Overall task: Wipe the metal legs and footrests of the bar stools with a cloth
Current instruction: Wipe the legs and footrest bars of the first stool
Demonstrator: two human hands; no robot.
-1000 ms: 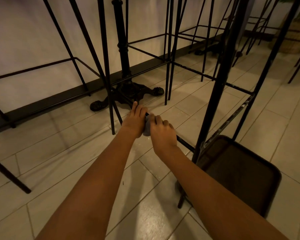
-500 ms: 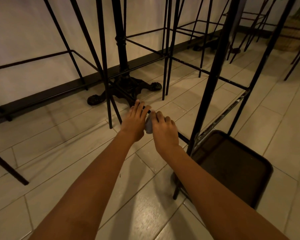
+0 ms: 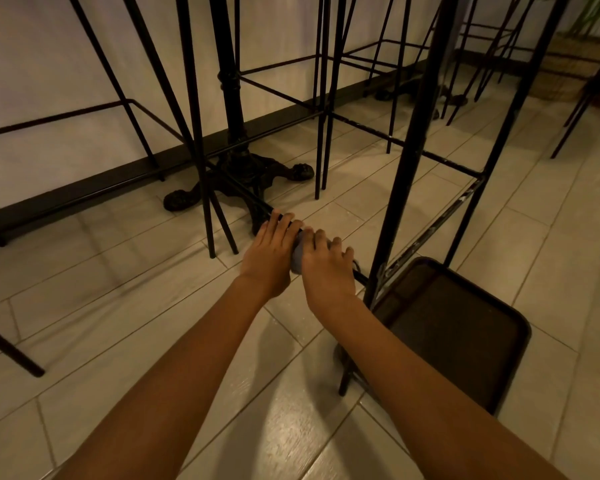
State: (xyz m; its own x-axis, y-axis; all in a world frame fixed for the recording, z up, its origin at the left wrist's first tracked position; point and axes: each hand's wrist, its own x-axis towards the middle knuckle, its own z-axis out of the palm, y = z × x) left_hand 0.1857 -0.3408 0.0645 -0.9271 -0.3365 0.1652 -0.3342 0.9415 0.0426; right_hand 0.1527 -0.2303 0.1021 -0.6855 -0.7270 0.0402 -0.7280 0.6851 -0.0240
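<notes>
gripping a grey cloth (image 3: pixel 297 252) wrapped round the low footrest bar (image 3: pixel 253 199), left hand (image 3: pixel 271 258) and right hand (image 3: pixel 324 268) are both closed on it; they have shifted slightly from 1.0 s ago, so wiping appears underway.

Two bare forearms reach in from the bottom edge, uncovered along their whole visible length, with no sleeve on them. The left hand (image 3: pixel 269 259) and right hand (image 3: pixel 326 270) are bare too, wearing no glove. The fingernails (image 3: pixel 321 233) are short and plain, and both wrists are slim.
</notes>
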